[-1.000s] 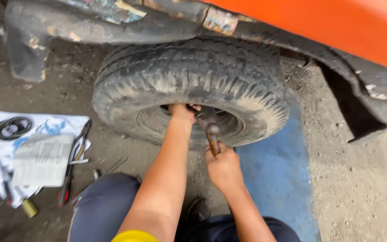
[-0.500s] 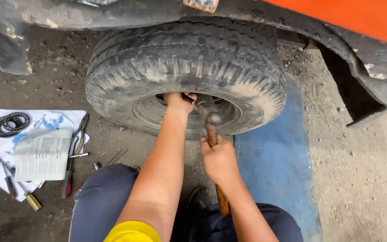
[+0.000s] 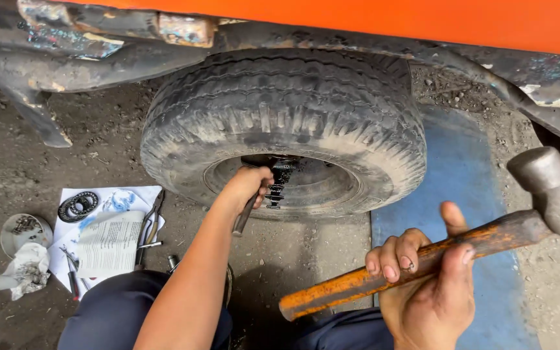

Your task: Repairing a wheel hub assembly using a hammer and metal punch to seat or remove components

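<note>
Oily dirt ground (image 3: pixel 46 168), blue mat (image 3: pixel 468 194), left hand (image 3: pixel 247 186) grip closed on chisel (image 3: pixel 244 217), right hand (image 3: pixel 426 285) gripping hammer (image 3: pixel 422 259).

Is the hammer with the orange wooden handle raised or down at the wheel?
Raised: right hand holds hammer away from tyre.

One tyre (image 3: pixel 280 123), one hammer (image 3: pixel 487 240), two hands (image 3: pixel 247 188).
</note>
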